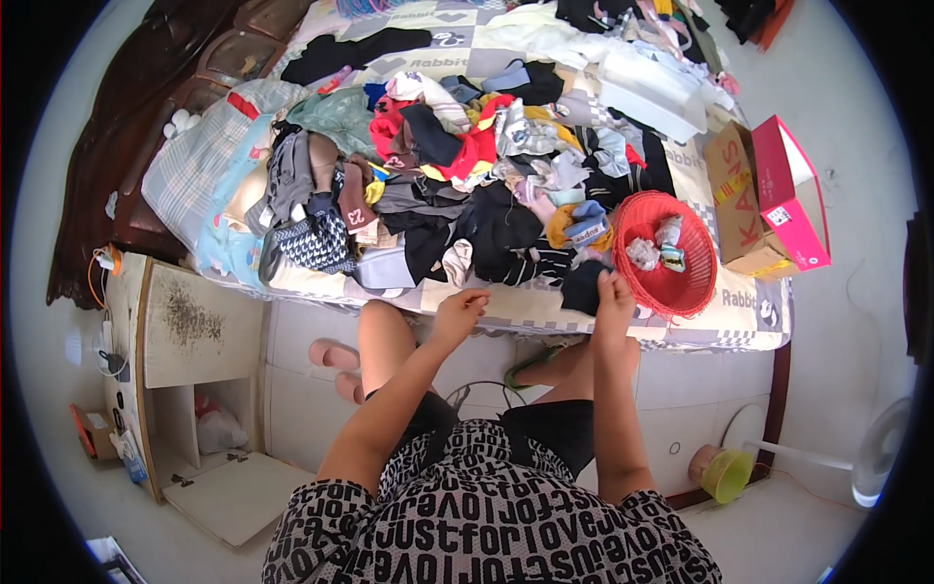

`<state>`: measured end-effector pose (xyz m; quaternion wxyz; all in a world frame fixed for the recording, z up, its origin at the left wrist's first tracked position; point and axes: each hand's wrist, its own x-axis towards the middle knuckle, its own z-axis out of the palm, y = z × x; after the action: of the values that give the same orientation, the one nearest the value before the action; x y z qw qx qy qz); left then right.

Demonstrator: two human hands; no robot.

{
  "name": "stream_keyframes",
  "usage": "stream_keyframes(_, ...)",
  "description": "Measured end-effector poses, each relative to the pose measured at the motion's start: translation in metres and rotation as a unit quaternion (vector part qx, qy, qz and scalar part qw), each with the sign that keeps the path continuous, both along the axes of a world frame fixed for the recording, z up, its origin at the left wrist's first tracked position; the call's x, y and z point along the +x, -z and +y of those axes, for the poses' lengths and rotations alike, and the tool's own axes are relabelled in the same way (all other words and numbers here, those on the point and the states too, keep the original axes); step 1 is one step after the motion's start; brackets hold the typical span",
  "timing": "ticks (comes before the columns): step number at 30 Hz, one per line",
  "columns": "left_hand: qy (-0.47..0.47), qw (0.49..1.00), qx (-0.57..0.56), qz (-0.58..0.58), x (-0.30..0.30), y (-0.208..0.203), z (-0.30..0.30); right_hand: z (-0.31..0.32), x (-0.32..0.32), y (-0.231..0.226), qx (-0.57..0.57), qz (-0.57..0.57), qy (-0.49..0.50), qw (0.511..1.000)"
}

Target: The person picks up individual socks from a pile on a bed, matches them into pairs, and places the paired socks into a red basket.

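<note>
While the right hand pinches a dark sock at the near edge of the bed, fingers closed on its upper edge, the sock hangs just at the bed's lip, touching the red basket at the basket's 9 o'clock side. The left hand sits at 9 o'clock from the sock, well apart from it, fingers curled loosely together over the bed edge; whether it holds any cloth I cannot tell. At 12 o'clock from both hands lies the clothes heap, a mixed pile of dark, red, yellow and grey pieces spreading across the checked cover. The basket holds a few small pale rolled items and sits tilted, its rim overhanging the bed edge toward 5 o'clock. Risk, as judged: the basket looks poorly seated, and a tug or nudge from the right hand beside it could tip it off the bed and spill its contents onto the floor. Second risk: the sock is dark and lies against other dark pieces, so a mismatched partner could be picked from the heap. Third: pulling a piece from low in the heap could drag neighbours over the edge. At 3 o'clock from the basket stand a cardboard box and a pink box, close enough to be knocked if the basket shifts.
</note>
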<state>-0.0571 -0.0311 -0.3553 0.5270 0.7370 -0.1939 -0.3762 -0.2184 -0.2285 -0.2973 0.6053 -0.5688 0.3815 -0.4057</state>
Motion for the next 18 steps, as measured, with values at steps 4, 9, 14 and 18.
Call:
stream_keyframes(4, -0.01, 1.0, 0.017, 0.016, 0.002, 0.006, 0.004, -0.062, 0.038, -0.043, -0.134, 0.013, 0.014, 0.991)
stream_keyframes(9, -0.015, 0.999, 0.014, -0.032, 0.011, 0.01, 0.01, -0.104, 0.07, -0.012, -0.306, 0.335, 0.053, 0.89)
stream_keyframes(14, -0.064, 0.988, 0.031, -0.136, 0.032, 0.002, 0.025, -0.101, 0.055, 0.037, -0.217, 0.424, -0.075, 0.876)
stream_keyframes(18, -0.175, 0.967, 0.019, -0.184, 0.062, -0.006, 0.043, -0.075, 0.037, 0.032, -0.261, 0.337, -0.052, 0.903)
